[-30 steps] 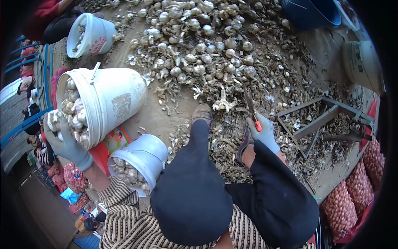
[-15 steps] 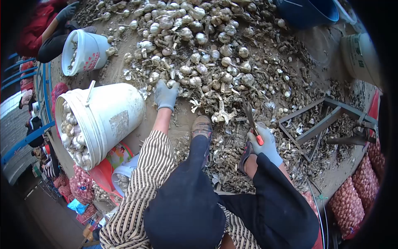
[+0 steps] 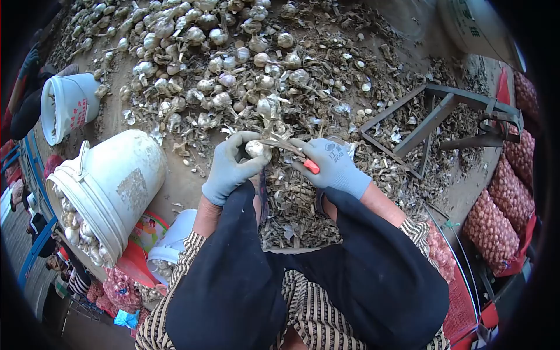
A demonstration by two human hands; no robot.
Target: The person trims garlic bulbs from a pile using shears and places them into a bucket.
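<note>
A garlic bulb (image 3: 255,149) is held in the curled fingers of my left hand (image 3: 228,166), gloved in grey. My right hand (image 3: 331,165), in a matching glove, is closed round the shears (image 3: 311,165), whose handle shows red. Their blades reach left to the bulb's stem side, so both hands are close together above the trimmings. Just beyond them lies a spread of loose garlic (image 3: 221,81) with dry stems. On the left, a large white bucket (image 3: 125,178) lies tilted, with bulbs at its mouth.
A smaller white bucket (image 3: 175,239) sits partly behind my left sleeve. Another bucket (image 3: 73,105) stands at upper left beside a person. At right are a metal frame (image 3: 429,125) and net sacks of garlic (image 3: 493,230). A pale container (image 3: 475,26) is at upper right.
My left hand has gone from the large bucket to the pile, then back towards me with a bulb. My right hand has brought the shears up to it. The view has shifted right.
</note>
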